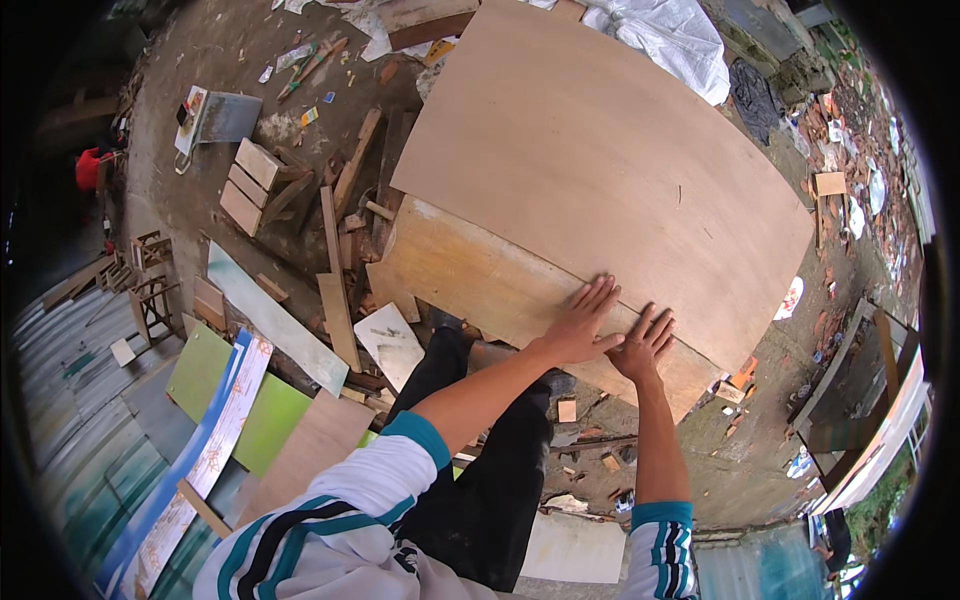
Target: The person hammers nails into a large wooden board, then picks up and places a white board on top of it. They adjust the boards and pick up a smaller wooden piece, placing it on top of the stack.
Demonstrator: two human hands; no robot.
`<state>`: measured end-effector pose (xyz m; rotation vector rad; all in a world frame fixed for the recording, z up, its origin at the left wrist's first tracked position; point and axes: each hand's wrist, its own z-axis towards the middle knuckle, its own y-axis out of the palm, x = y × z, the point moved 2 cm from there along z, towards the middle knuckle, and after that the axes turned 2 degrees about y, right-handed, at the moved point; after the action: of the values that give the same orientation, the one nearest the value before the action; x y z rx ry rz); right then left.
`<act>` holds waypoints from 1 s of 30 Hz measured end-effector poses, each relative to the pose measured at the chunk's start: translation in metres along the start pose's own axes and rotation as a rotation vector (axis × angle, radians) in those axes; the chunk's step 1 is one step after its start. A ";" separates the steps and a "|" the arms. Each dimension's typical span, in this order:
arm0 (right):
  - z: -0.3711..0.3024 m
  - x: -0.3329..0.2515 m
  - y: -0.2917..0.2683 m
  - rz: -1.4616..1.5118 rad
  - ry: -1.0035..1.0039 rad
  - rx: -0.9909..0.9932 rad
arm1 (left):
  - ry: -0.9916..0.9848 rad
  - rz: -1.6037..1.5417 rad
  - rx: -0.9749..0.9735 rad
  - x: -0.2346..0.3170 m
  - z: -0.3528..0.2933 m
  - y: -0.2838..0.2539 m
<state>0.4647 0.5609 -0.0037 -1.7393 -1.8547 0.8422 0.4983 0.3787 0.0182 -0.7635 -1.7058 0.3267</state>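
A large, thin brown plywood sheet (600, 160) lies over a yellowish, worn wooden board (470, 265), whose near strip shows past the sheet's edge. My left hand (583, 325) rests flat with its fingers spread, fingertips on the sheet's near edge and palm over the board. Close beside it, my right hand (643, 347) lies with its fingers stretched out across that same edge, further right. The two thumbs are close together. Neither hand holds anything. What supports the board is mostly hidden.
A small slatted wooden stool (255, 188) lies left of the board among loose planks (338, 320). Green panels (200, 370) and a long pale board (275, 318) lie at the left. A white sack (665, 45) sits beyond the sheet. Rubble and wood scraps (740, 380) litter the right.
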 end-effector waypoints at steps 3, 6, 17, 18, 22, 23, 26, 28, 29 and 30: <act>-0.009 -0.002 -0.006 0.051 0.013 0.033 | -0.058 0.175 0.372 -0.057 -0.021 -0.069; -0.010 -0.005 -0.008 0.036 0.035 0.008 | -0.219 0.482 0.422 -0.131 -0.017 -0.146; -0.008 -0.009 -0.016 -0.037 0.070 -0.161 | -0.252 0.570 0.337 -0.176 -0.012 -0.198; -0.005 -0.010 -0.017 -0.044 0.070 -0.167 | -0.263 0.583 0.334 -0.178 -0.010 -0.199; -0.005 -0.005 -0.015 -0.002 0.112 -0.137 | -0.268 0.603 0.319 -0.177 -0.006 -0.193; -0.007 -0.005 -0.011 -0.012 0.103 -0.079 | -0.271 0.608 0.319 -0.179 -0.006 -0.192; -0.013 -0.011 -0.005 0.032 0.087 0.156 | -0.284 0.594 0.299 -0.181 -0.002 -0.190; -0.007 -0.037 0.001 0.046 0.173 0.397 | -0.282 0.615 0.295 -0.179 -0.004 -0.193; -0.002 -0.061 -0.002 0.087 0.157 0.471 | -0.285 0.629 0.298 -0.178 -0.003 -0.194; 0.005 -0.089 -0.008 0.128 0.135 0.545 | -0.275 0.627 0.307 -0.178 0.000 -0.195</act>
<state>0.4636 0.4720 0.0050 -1.5256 -1.2777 1.1228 0.4564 0.1191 -0.0030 -1.0432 -1.5741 1.1426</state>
